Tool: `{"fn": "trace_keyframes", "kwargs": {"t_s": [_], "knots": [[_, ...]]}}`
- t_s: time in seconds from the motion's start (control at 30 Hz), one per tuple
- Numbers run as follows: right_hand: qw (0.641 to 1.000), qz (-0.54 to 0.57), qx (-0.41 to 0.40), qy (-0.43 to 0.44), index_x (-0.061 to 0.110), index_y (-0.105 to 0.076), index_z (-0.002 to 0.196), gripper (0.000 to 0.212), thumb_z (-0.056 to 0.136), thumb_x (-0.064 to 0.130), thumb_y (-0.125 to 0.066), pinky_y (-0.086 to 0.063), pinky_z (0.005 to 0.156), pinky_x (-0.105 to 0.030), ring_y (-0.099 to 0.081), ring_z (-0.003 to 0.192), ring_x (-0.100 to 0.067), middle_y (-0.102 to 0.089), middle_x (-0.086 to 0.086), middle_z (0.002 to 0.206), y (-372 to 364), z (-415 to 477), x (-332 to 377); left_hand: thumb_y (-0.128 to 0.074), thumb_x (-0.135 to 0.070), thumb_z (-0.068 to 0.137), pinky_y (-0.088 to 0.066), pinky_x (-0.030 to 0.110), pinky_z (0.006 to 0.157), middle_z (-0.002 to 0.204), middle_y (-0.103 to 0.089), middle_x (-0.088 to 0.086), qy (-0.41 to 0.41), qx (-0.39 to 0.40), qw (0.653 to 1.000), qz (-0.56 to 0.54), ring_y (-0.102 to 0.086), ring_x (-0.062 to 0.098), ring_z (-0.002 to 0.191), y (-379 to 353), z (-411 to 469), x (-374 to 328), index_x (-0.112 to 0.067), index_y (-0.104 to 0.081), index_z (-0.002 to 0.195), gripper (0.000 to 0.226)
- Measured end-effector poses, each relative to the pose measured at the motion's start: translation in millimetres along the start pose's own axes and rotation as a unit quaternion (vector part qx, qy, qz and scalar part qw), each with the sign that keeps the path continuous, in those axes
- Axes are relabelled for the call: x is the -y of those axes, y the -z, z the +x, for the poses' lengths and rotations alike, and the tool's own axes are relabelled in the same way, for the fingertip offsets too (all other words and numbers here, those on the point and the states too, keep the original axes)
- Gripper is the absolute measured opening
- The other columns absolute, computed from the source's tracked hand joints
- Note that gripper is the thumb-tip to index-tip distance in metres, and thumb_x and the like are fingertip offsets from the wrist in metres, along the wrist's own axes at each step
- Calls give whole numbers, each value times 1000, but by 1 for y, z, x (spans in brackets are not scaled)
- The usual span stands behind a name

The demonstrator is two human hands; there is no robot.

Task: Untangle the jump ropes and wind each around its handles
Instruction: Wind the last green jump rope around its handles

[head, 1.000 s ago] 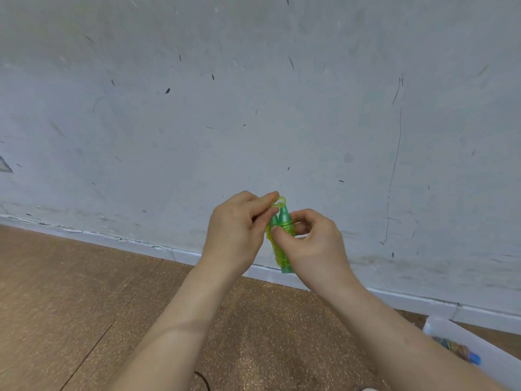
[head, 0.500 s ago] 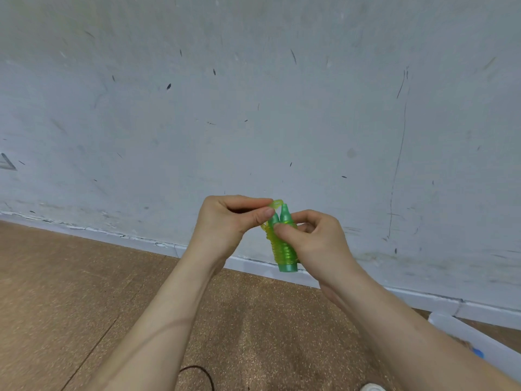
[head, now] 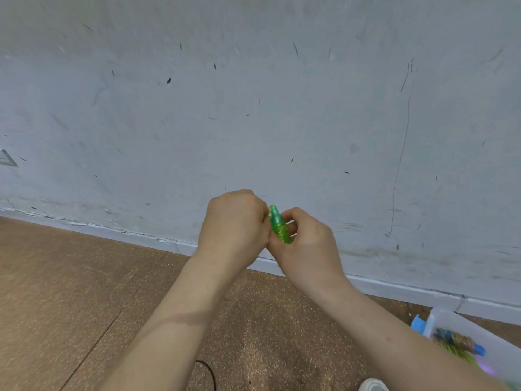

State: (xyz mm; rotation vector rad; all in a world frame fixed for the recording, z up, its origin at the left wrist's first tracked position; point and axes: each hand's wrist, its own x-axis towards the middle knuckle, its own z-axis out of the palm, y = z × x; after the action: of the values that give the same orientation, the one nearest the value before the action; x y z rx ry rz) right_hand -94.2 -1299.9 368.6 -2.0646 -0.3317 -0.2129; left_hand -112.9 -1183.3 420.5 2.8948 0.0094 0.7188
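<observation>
As left hand (head: 234, 221) and right hand (head: 307, 244) grip wound green rope (head: 279, 227), scuffed wall (head: 253, 108), cork floor (head: 84, 277)

At the frame's centre the jump rope (head: 278, 227) was glossy translucent green, ringed by paler yellow-green coils. The wall (head: 253, 108) across the upper frame was pale blue-grey, flecked with dark scuffs and thin black streaks. The floor (head: 70, 277) below was tan-brown with fine speckling. At lower right a white bin (head: 493, 342) showed blurred blue, yellow-green and purple contents.
</observation>
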Motion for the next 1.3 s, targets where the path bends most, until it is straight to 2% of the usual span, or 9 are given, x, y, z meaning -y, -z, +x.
{"fn": "trace_keyframes", "kwargs": {"t_s": [0.23,0.37,0.47,0.7,0.77,0.87,1.07,1.2,1.3], "knots": [[993,-88,1,76,20,-52,93,14,86,28,-61,-44,61,-36,-51,73,-17,-54,5,82,6,1,-4,-65,-21,88,-50,32,78,84,-71,-5,72,46,975,-206,-64,14,85,-2,-4,3,-24,-76,95,13],[986,-123,3,111,21,-57,104,18,87,27,-62,-45,61,-36,-53,75,-20,-54,4,87,9,3,-3,-76,-19,77,-53,26,74,65,-70,-11,195,1,925,-327,-66,3,72,-6,-3,3,-27,-71,86,13],[978,-145,9,147,21,-61,112,25,86,23,-63,-46,62,-36,-56,77,-22,-55,3,90,13,6,-6,-79,-15,73,-51,26,68,67,-71,-7,218,22,890,-401,-67,5,64,-4,-4,7,-25,-69,88,21],[975,-78,132,161,24,-64,117,33,85,18,-68,-47,80,-33,-56,89,-12,-62,7,98,37,19,-13,-83,-23,69,-43,19,70,86,-61,-10,143,56,927,-342,-53,2,68,-4,-2,25,-39,-72,100,37],[972,-46,182,139,25,-65,117,34,85,17,-70,-47,86,-30,-59,95,-10,-65,8,102,42,19,-12,-82,-13,69,-48,25,77,95,-69,-2,169,152,856,-465,-64,9,75,-1,-3,30,-31,-75,96,34],[969,0,226,97,25,-65,113,28,86,18,-70,-50,79,-26,-65,86,-11,-67,10,101,45,15,-11,-80,-14,60,-51,25,71,82,-73,8,209,226,760,-572,-66,16,75,-7,-4,31,-14,-77,82,22],[963,134,231,-37,15,-67,103,23,86,31,-71,-55,78,-32,-71,85,-17,-74,-3,91,43,13,-8,-80,-36,61,-48,16,54,58,-60,-1,254,220,709,-621,-54,8,53,-21,-1,19,-9,-64,71,32],[910,276,296,-86,5,-63,114,25,89,8,-66,-52,74,-28,-69,88,-19,-74,-11,100,51,20,-12,-89,-55,41,-45,12,50,64,-60,-3,191,247,633,-708,-51,4,54,-25,-2,22,-13,-68,73,57],[874,341,336,-83,2,-63,117,37,81,9,-65,-52,84,-38,-68,91,-26,-72,-14,100,58,25,-17,-88,-53,51,-49,15,58,75,-65,0,116,275,605,-738,-56,8,66,-24,-3,29,-15,-74,80,50]]}}
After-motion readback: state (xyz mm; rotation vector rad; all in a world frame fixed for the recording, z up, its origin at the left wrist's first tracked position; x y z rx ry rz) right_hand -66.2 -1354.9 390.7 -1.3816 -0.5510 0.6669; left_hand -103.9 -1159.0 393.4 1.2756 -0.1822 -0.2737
